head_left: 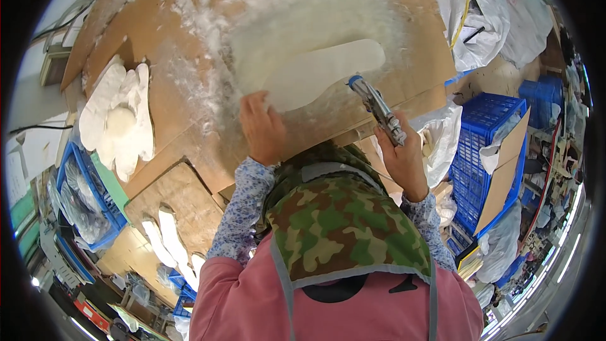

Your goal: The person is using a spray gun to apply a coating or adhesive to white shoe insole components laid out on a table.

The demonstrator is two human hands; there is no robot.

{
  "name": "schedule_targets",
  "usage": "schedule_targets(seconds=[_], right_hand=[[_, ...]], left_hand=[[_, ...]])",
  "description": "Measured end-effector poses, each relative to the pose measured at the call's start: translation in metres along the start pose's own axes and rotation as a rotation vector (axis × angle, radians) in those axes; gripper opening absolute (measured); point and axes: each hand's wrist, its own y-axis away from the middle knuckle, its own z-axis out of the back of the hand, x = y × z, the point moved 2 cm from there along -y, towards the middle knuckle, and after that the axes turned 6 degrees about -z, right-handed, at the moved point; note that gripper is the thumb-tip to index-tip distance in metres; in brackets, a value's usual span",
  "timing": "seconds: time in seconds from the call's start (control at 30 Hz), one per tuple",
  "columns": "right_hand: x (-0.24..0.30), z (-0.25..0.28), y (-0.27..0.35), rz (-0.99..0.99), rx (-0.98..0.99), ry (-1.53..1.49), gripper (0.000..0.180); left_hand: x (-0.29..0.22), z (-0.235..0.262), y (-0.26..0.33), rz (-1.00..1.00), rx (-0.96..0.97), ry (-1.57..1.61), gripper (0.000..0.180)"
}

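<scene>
A flat white insole-shaped piece (334,66) lies on the cardboard-covered table (416,82) in front of me. My left hand (262,127) is at its near left end, the thumb apart from the loosely bent fingers; fingertips reach the edge, and whether they touch it I cannot tell. In my right hand (404,158) is a metal spray gun (384,113) with a blue cap, its nozzle end pointing at the right half of the piece. A pale haze and whitish residue cover the cardboard around the piece.
To the left, a pile of white insole-shaped pieces (117,120) sits on the cardboard. More white strips (169,233) lie on a lower wooden board (183,196). Blue crates (486,120) stand at the right, beside white plastic bags (470,19). Another blue crate (113,215) holds clear bags.
</scene>
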Motion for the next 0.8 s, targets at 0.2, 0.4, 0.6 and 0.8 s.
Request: schedule_targets(seconds=[0.2, 0.4, 0.6, 0.8], right_hand=[[0.000, -0.017, 0.006, 0.011, 0.055, 0.000, 0.022], [0.017, -0.033, 0.015, 0.081, 0.131, 0.011, 0.025], [0.027, -0.046, 0.024, 0.077, 0.230, 0.013, 0.028], [0.028, -0.054, 0.030, 0.166, 0.267, 0.016, 0.027]], left_hand=[[0.026, 0.013, -0.002, 0.273, 0.012, 0.119, 0.030], [0.037, 0.009, 0.002, 0.313, 0.005, 0.223, 0.029], [0.046, 0.006, 0.002, 0.337, -0.009, 0.304, 0.027], [0.046, 0.007, 0.002, 0.367, -0.018, 0.356, 0.027]])
